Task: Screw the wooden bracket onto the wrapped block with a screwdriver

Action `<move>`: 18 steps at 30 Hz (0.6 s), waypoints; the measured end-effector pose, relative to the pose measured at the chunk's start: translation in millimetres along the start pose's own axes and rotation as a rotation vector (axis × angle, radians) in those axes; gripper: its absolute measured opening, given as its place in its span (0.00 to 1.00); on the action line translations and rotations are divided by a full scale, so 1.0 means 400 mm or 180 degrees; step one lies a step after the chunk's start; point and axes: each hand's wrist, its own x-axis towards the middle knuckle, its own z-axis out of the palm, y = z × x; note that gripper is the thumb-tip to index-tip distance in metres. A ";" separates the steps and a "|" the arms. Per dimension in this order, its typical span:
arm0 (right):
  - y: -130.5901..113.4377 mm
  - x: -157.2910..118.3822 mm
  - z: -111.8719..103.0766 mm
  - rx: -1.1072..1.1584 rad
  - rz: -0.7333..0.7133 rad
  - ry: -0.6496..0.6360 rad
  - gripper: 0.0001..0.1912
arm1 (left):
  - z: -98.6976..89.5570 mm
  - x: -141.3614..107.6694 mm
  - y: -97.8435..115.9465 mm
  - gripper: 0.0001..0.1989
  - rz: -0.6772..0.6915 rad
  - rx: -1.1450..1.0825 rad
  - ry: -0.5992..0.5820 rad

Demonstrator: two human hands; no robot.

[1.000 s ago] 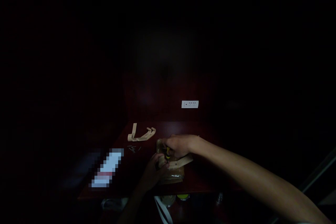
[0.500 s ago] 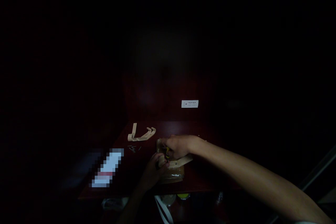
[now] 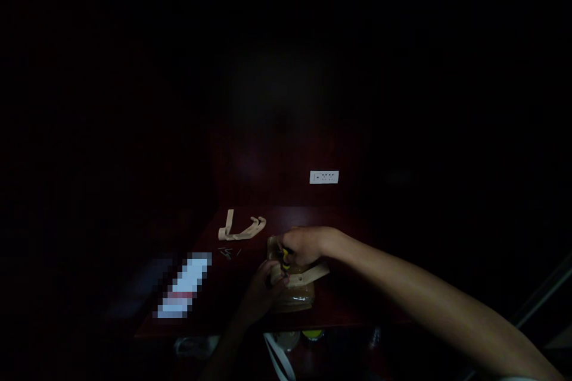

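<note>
My right hand is closed around a screwdriver with a yellow and black handle, which points down at a pale wooden piece. The tool's tip is too dark to make out. My left hand pinches the left end of that wooden piece between thumb and fingers. Under the piece lies a brown tape-wrapped package with a shiny surface. A hole shows in the middle of the wooden piece, and its right arm slants up and away.
More joined wooden parts with curved ends lie at the back left of the dark red table. Several thin screws or pins are scattered before them. A blurred bright rectangle lies left. A white socket panel is on the back wall.
My right hand has risen slightly and turned about the screwdriver, so more of the yellow handle shows. My left hand keeps its hold on the wooden piece.
</note>
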 end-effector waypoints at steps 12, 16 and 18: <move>0.002 0.000 0.003 0.0060 0.0052 -0.0008 0.15 | 0.000 -0.002 0.003 0.18 0.0079 -0.0053 0.0029; 0.007 0.000 0.017 0.0214 0.0164 0.0076 0.19 | -0.001 0.000 0.002 0.17 0.0048 -0.0029 -0.0018; 0.007 -0.003 0.019 0.0277 0.0199 0.0096 0.21 | -0.002 0.000 0.003 0.17 0.0042 0.0011 -0.0032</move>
